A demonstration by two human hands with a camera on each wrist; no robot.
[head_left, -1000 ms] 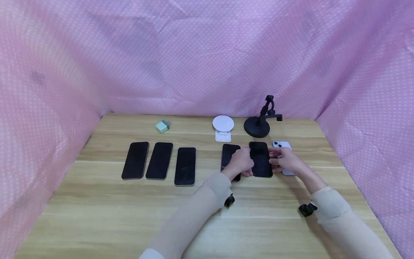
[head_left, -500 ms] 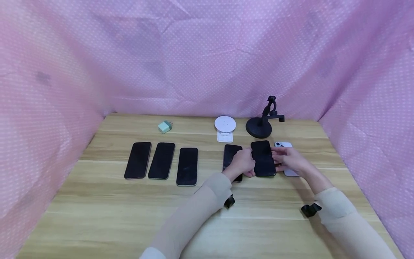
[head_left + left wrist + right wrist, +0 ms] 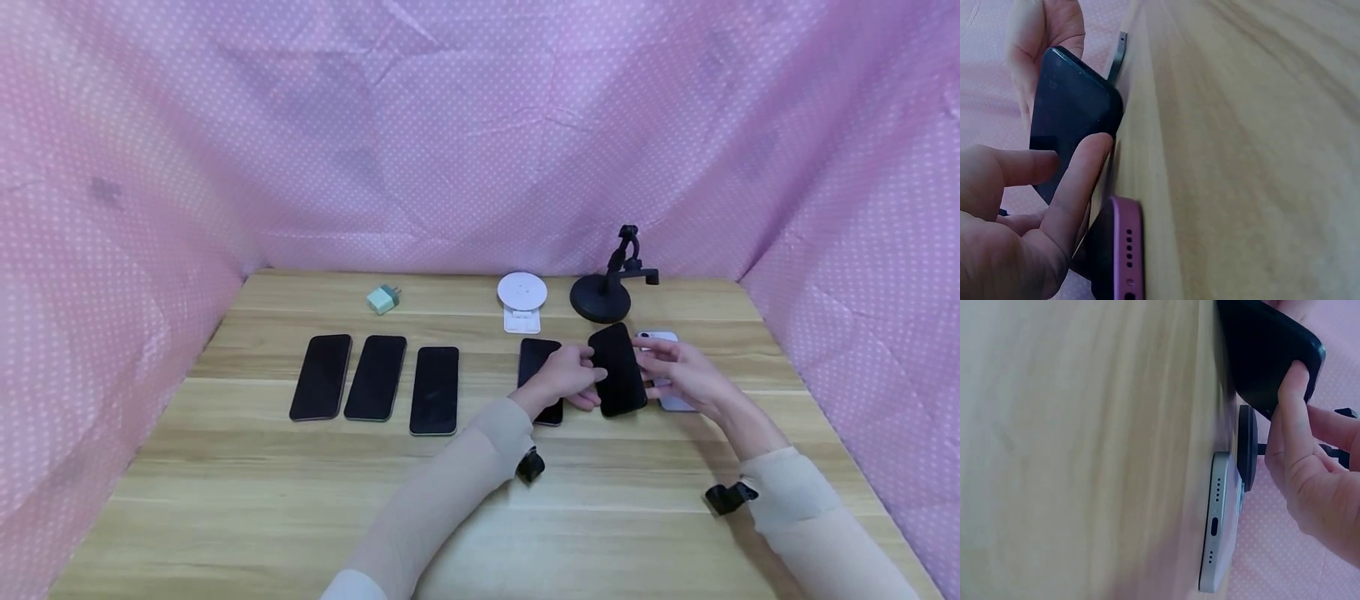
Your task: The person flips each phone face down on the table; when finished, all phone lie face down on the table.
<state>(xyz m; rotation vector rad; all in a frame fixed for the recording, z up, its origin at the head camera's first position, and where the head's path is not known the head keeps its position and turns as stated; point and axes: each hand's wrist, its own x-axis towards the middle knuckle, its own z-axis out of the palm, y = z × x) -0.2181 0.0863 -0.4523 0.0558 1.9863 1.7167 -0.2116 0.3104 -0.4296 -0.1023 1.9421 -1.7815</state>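
A dark smartphone tilts up off the table between my two hands. My right hand pinches its right edge; in the right wrist view, one fingertip presses the broad face and other fingers lie behind the edge. My left hand is at the opposite edge with thumb and fingers extended. From the left wrist, its thumb overlaps the screen and a fingertip lies right at the lower edge. Under my left hand lies a pink-edged phone. A white phone lies face down beneath my right hand, partly hidden.
Several more dark phones lie in the row, including the left one. Behind them are a green plug adapter, a white round charging stand and a black phone stand. A pink dotted cloth surrounds the table.
The dark smartphone has come up from lying flat and turned to a tilt. My right hand has moved slightly right with it. My left thumb has stretched out over the screen.
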